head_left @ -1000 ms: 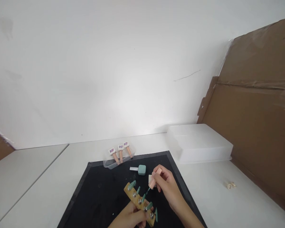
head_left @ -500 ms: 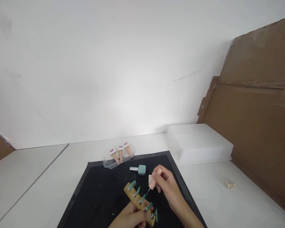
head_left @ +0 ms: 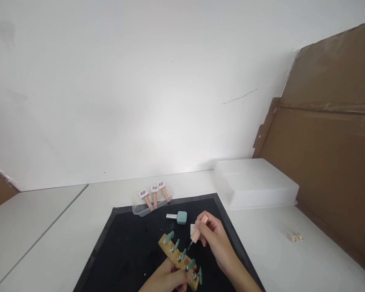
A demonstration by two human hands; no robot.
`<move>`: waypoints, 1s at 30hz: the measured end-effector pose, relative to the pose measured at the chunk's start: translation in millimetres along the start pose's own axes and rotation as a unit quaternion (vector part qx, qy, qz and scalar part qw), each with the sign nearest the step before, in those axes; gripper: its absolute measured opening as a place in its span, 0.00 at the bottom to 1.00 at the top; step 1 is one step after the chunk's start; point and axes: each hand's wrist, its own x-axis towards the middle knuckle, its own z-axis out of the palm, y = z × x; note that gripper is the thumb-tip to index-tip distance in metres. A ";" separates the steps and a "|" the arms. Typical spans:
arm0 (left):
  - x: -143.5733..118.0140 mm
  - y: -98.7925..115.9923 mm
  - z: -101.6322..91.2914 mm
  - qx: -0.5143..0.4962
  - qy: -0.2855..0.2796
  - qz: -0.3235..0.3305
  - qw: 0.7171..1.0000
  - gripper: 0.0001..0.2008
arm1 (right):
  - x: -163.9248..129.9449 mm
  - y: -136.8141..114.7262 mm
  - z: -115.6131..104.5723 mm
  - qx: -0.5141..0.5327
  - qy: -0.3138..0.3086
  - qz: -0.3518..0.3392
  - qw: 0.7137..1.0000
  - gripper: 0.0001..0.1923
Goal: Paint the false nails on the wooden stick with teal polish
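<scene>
The right hand (head_left: 214, 239) pinches a pink-capped polish brush (head_left: 197, 231) between thumb and fingertips, its tip poised just beside the green nail tips (head_left: 182, 253). Against the earlier frames it has barely shifted, a sign of slow, fine strokes. The left hand (head_left: 167, 280) grips the wooden nail-tip holder (head_left: 178, 259) over the black mat (head_left: 124, 247). The green polish bottle (head_left: 178, 217) lies behind.

Bright, even light; warped edges
</scene>
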 end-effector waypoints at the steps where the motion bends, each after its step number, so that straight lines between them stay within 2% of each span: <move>1: -0.4 -0.4 -0.3 0.006 0.000 -0.006 1.000 0.12 | 0.1 0.5 -0.1 0.002 -0.001 -0.002 1.000 0.10; 5: -2.5 -1.7 -0.9 0.006 0.020 0.001 1.000 0.10 | -0.3 2.2 -0.7 0.021 -0.016 -0.010 1.000 0.09; 9: -2.7 -2.0 -0.2 0.012 0.001 0.017 1.000 0.10 | -2.0 1.8 -0.7 0.026 -0.045 -0.021 0.998 0.10; 18: -12.4 6.4 4.4 -0.005 0.004 0.013 1.000 0.07 | -5.5 -5.5 2.3 0.004 -0.082 -0.011 0.997 0.10; 24: -10.1 4.0 3.7 -0.017 0.003 0.008 1.000 0.08 | -4.0 -4.6 2.9 -0.009 -0.073 -0.010 0.997 0.09; 30: -15.6 14.2 8.1 -0.006 0.004 0.002 1.000 0.09 | -1.1 1.2 1.6 -0.011 -0.059 -0.014 0.998 0.08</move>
